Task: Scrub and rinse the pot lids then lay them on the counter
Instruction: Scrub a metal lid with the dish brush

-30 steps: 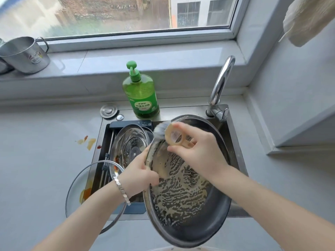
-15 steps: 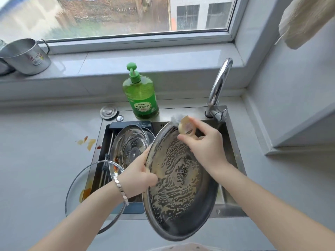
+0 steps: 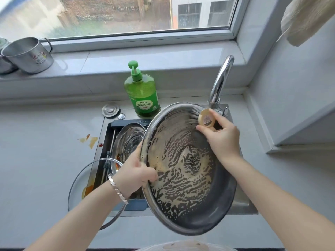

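A large steel pot lid [image 3: 186, 171] tilts over the sink, its inner face streaked with brownish suds. My left hand [image 3: 136, 173] grips its left rim. My right hand [image 3: 219, 136] holds a round wooden scrub brush [image 3: 205, 119] whose bristles press on the lid's upper right rim. A smaller steel lid [image 3: 126, 142] leans in the sink behind the big one. A glass lid [image 3: 79, 183] with orange residue lies half on the counter, half over the sink's left edge, partly hidden by my left forearm.
A green dish soap bottle [image 3: 142, 91] stands behind the sink, the faucet [image 3: 220, 80] to its right. A sink strainer plug [image 3: 110, 109] lies by the bottle. Sauce spots [image 3: 89, 140] mark the left counter. A steel pot [image 3: 27, 55] sits on the windowsill.
My right hand has carried the brush from the lid's upper left along the top rim to its upper right. The lid stays held by my left hand.
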